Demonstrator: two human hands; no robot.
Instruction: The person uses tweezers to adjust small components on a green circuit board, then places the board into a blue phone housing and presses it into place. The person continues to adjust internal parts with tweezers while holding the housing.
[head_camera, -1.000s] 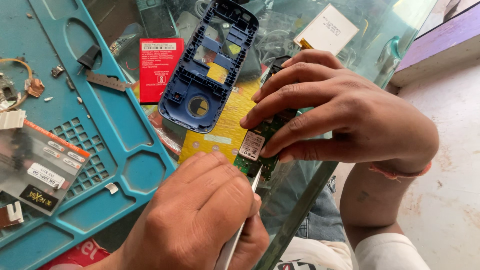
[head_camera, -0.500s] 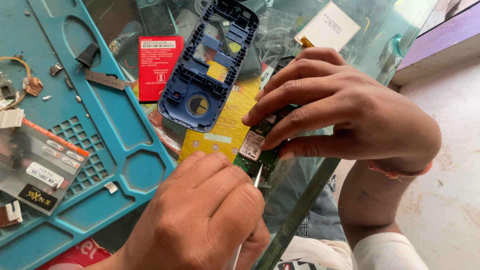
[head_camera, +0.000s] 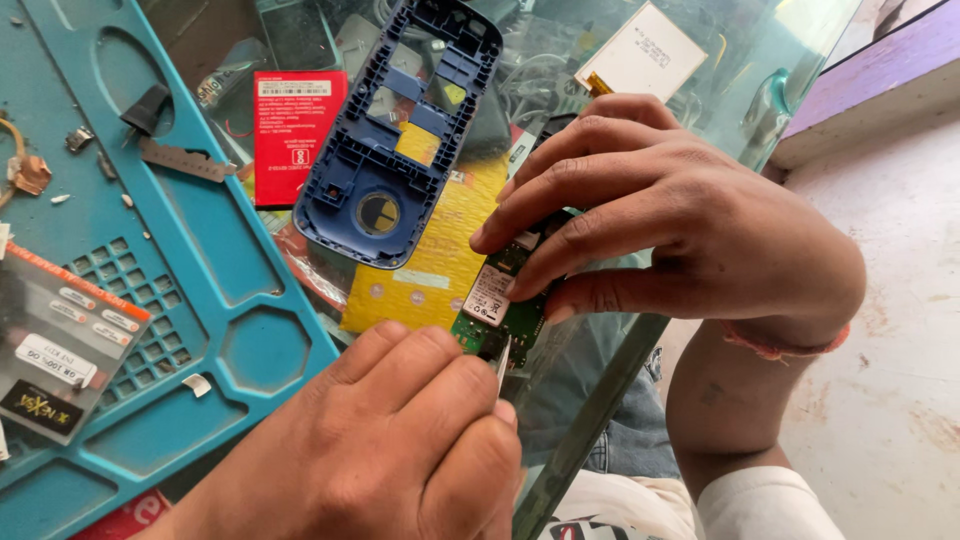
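Observation:
My right hand (head_camera: 680, 220) presses a small green circuit board (head_camera: 498, 300) onto the glass tabletop (head_camera: 590, 420) near its front edge; fingertips cover the board's upper part. Below it, my left hand (head_camera: 390, 450) is closed around a thin metal tool (head_camera: 503, 358). Only the tool's tip shows, right at the board's lower end; I cannot tell whether it touches. A blue phone housing (head_camera: 400, 140), empty with open cut-outs, lies just left of and beyond the board on a yellow sheet (head_camera: 430, 270).
A teal work mat (head_camera: 200, 260) with moulded trays fills the left, holding small metal parts and a grey labelled packet (head_camera: 55, 340). A red flat battery (head_camera: 290, 130) lies under the glass. A pale display panel (head_camera: 650, 50) sits at the back right. Concrete floor is to the right.
My left hand has shifted up slightly toward the board, so the tool's tip now shows at the board's lower end. My right hand keeps holding the board in place.

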